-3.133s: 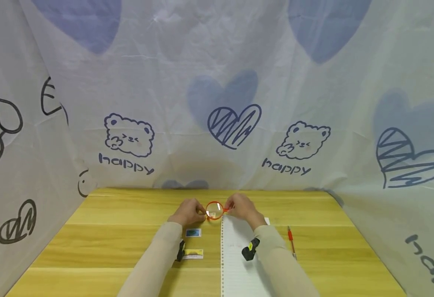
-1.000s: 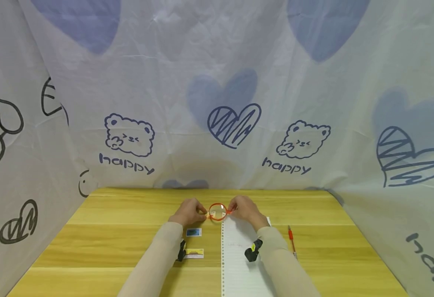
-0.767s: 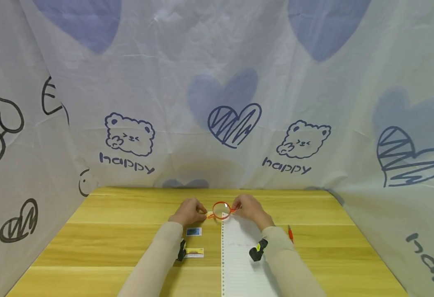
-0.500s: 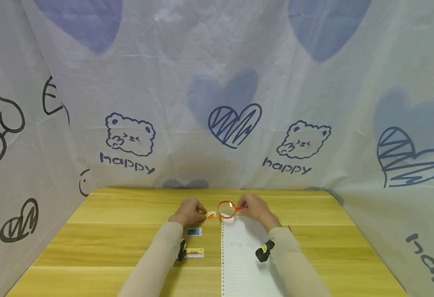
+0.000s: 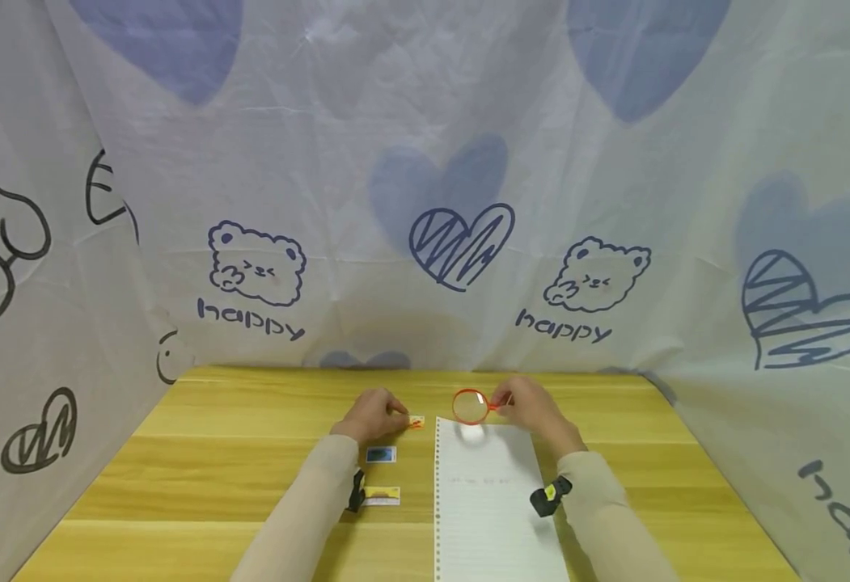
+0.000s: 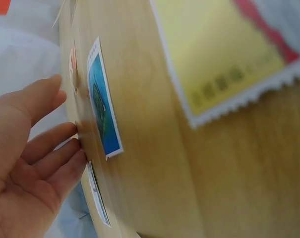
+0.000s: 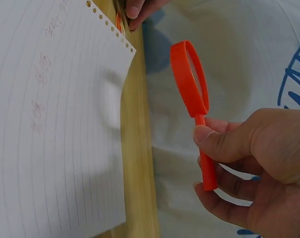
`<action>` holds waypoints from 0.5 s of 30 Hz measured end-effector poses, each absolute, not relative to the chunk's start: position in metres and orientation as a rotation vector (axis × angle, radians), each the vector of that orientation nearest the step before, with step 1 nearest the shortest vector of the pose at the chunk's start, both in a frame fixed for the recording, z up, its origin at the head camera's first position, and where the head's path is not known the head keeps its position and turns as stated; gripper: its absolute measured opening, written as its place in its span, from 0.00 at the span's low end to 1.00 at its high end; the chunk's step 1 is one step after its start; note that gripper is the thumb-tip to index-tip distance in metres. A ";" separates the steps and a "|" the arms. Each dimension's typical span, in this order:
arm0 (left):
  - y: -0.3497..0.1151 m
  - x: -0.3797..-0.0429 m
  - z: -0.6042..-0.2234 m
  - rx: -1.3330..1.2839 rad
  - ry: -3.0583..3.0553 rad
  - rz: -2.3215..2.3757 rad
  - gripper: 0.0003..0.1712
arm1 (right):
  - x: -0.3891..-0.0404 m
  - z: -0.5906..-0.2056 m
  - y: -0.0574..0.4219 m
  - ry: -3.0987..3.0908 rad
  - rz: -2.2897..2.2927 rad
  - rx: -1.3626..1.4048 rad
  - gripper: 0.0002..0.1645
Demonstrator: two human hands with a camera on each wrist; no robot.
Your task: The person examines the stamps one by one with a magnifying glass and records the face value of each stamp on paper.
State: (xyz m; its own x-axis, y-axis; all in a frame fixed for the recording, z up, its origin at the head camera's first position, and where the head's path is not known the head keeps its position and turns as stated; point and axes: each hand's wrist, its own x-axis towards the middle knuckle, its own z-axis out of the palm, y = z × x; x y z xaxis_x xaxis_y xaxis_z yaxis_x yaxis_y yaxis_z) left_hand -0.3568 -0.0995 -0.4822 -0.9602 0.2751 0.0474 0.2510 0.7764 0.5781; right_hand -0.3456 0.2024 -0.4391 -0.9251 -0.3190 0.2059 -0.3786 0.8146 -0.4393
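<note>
In the head view my right hand (image 5: 534,408) holds a red magnifying glass (image 7: 189,79) by its handle, raised over the top edge of the lined paper (image 5: 493,525). The right wrist view shows thumb and fingers round that handle, the lens tilted nearly edge-on. My left hand (image 5: 372,415) rests on the table with relaxed fingers, fingertips right at a small red-and-yellow stamp (image 5: 416,422). Nothing shows between its thumb and forefinger in the left wrist view. Nearer lie a blue stamp (image 5: 381,454) and a yellow stamp (image 5: 382,495), partly behind the left wrist camera.
Another stamp (image 6: 96,196) lies by the left hand's lower fingers in the left wrist view. Faint red handwriting (image 7: 40,72) runs across the paper, which has punched holes down its left edge. A printed cloth (image 5: 366,323) hangs behind the wooden table (image 5: 199,453).
My right hand has carried the magnifying glass rightward and up, off the red-and-yellow stamp and over the paper's top. The right sleeve now hides the red pen. The left hand has hardly moved.
</note>
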 end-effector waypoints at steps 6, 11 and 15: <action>-0.102 -0.358 -0.481 0.449 2.915 0.978 0.17 | -0.339 -0.435 0.223 -2.894 0.752 0.467 0.05; -0.102 -0.356 -0.475 0.531 2.924 1.016 0.17 | -0.334 -0.435 0.247 -2.889 0.761 0.442 0.04; -0.104 -0.351 -0.469 0.565 2.937 0.991 0.18 | -0.330 -0.435 0.264 -2.904 0.760 0.434 0.04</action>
